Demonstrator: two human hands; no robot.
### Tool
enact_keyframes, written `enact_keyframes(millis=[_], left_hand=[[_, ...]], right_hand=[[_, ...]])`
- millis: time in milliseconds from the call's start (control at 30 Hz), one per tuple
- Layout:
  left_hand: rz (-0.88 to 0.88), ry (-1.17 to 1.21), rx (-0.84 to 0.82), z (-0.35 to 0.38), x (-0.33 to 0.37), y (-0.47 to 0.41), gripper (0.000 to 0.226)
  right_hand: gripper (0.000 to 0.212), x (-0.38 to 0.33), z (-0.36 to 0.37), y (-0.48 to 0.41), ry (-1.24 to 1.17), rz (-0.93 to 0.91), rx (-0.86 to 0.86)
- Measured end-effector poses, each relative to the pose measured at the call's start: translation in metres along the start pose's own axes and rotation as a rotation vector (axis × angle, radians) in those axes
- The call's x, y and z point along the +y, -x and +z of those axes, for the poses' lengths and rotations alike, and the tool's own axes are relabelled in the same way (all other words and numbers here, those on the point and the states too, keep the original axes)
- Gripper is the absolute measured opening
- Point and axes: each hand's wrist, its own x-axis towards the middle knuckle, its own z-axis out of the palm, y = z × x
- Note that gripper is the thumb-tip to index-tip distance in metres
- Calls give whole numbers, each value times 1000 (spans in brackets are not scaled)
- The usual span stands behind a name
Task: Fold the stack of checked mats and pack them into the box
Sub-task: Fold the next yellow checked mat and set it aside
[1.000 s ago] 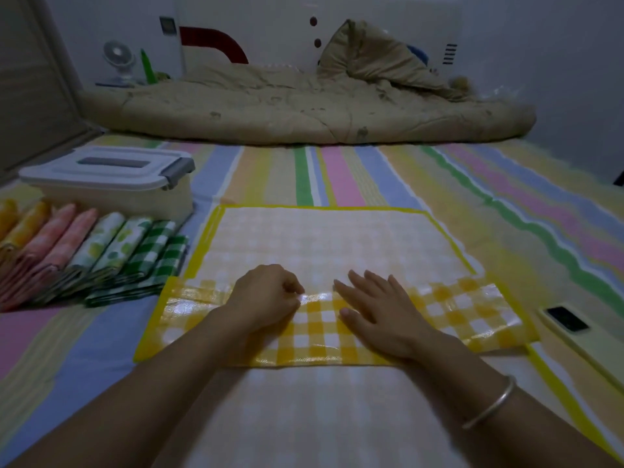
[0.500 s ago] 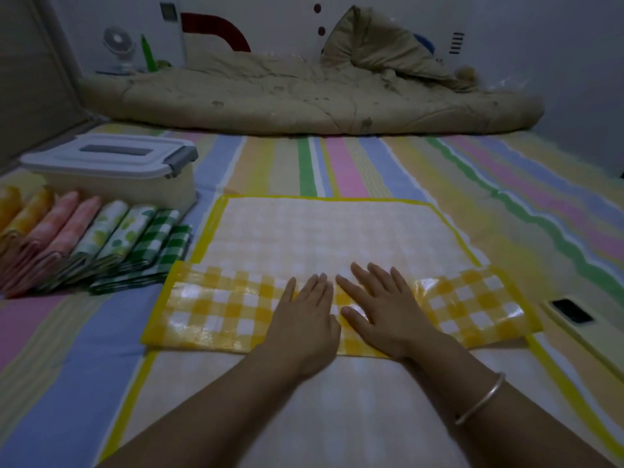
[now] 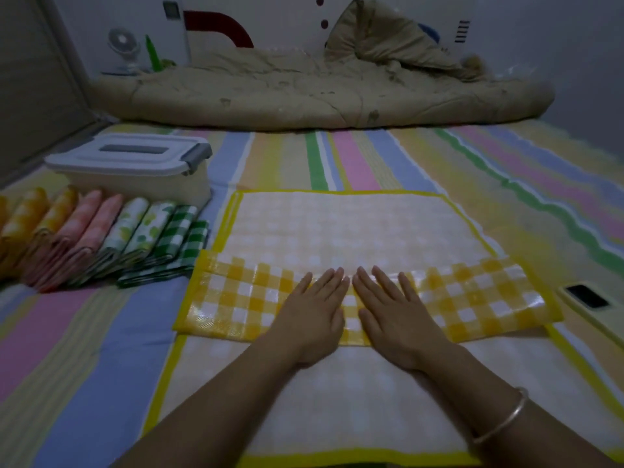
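Note:
A yellow checked mat [image 3: 354, 228] lies spread on the striped bed, pale underside up, with a glossy folded band [image 3: 236, 302] across its middle. My left hand [image 3: 315, 309] and my right hand [image 3: 395, 309] lie flat side by side on the centre of that band, fingers straight, pressing it down. A row of folded mats [image 3: 108, 238] in yellow, pink, leaf print and green check lies to the left. Behind them stands the white box [image 3: 135, 167] with its lid shut.
A phone [image 3: 587, 297] lies at the right, close to the mat's corner. A rumpled beige quilt [image 3: 304, 92] runs along the far edge of the bed. A small fan [image 3: 123, 49] stands at the back left. The striped sheet [image 3: 405, 160] stretches beyond the mat.
My left hand has uncurled from a fist and slid right, flat beside my right hand. Both hands now press the middle of the fold.

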Motion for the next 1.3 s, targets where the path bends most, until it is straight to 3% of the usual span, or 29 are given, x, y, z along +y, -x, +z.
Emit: enact_keyframes(millis=[100, 200, 400, 500, 600, 700, 800, 967, 1067, 1233, 1300], left_hand=[[64, -63, 11, -10, -48, 26, 69], [-5, -147, 55, -18, -98, 60, 60], [-213, -139, -67, -33, -123, 83, 91], [-178, -308, 127, -44, -95, 69, 64], [-112, -94, 351, -37, -32, 40, 58], [-20, -22, 188, -17, 26, 12, 58], [-145, -43, 41, -2, 29, 2, 72], [-170, -6, 77, 18, 20, 5, 82], [-210, -16, 11, 15, 23, 5, 86], [-228, 29, -12, 13, 23, 6, 86], [-226, 49, -36, 13, 23, 6, 85]], right_hand=[[75, 0, -2, 0, -29, -13, -20], [79, 1, -4, 0, -42, 7, -65], [79, 0, -3, -1, -53, 5, -66], [79, -2, -2, -1, -58, 2, -41], [79, -1, -1, -1, -48, 3, -34], [77, 0, 0, 0, -51, 7, -29], [81, 1, -2, -3, -78, 18, -38], [91, 16, -10, -2, -103, 8, -109], [92, 49, -15, 4, -1, 120, -128], [68, 105, -19, 11, -14, 378, -176], [67, 115, -19, 12, -70, 425, -194]])
